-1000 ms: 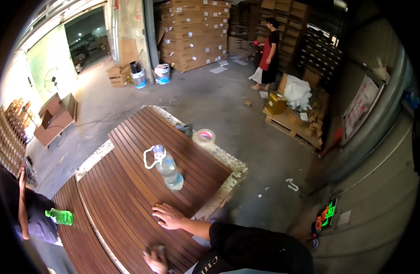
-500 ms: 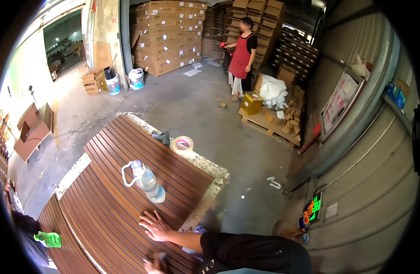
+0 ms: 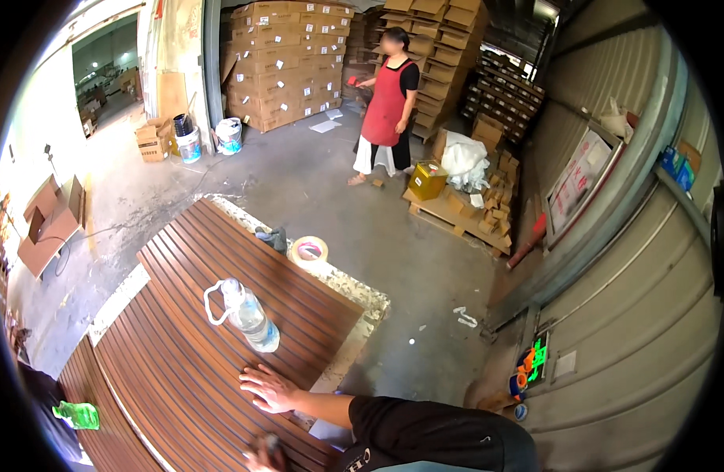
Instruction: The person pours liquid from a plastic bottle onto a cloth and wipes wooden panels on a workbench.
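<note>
Brown slatted wooden panels (image 3: 181, 315) lie on a paint-spattered worktable. My right hand (image 3: 269, 389) rests flat on the near part of the slats, fingers spread and nothing in it. Lower, at the bottom edge, my left hand (image 3: 259, 459) is closed around a small dark object (image 3: 274, 447), pressed to the slats; blur and the frame edge hide its kind. Beyond my right hand, a clear plastic bottle (image 3: 254, 321) with a white loop handle lies or leans on the panel, a little liquid inside.
Tape roll (image 3: 309, 251) and grey cloth (image 3: 272, 238) sit at the table's far edge. A green bottle (image 3: 77, 415) is beside a dark-clothed person at lower left. A person in a red apron (image 3: 387, 106) stands near a pallet (image 3: 456, 223) with a yellow can (image 3: 428, 181). Stacked cartons (image 3: 287, 67) stand behind.
The person in the red apron has stepped left and nearer. My view has shifted slightly. My right hand stays on the slats, and my left hand remains low with the dark object.
</note>
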Available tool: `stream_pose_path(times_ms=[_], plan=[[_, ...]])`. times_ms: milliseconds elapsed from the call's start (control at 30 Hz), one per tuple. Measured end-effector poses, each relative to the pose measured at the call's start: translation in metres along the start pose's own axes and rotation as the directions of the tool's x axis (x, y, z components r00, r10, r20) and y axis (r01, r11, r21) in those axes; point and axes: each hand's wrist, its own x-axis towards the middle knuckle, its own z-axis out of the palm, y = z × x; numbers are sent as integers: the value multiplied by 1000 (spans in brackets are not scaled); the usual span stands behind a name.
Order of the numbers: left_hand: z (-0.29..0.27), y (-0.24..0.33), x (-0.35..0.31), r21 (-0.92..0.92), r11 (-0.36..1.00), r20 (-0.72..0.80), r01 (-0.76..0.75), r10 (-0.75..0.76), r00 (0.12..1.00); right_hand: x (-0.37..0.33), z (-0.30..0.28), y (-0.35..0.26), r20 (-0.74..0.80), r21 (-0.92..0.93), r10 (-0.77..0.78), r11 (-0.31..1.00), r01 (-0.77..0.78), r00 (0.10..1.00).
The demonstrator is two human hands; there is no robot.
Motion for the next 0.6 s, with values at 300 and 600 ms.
stream_pose_path(times_ms=[300, 600], plan=[[-9, 38, 16, 7, 998, 97, 57, -58, 994, -1, -5, 6, -13, -103, 137, 985, -138, 990], [-1, -23, 65, -33, 955, -86, 294, -295, 951, 6, -30, -6, -10, -90, 151, 984, -151, 988]])
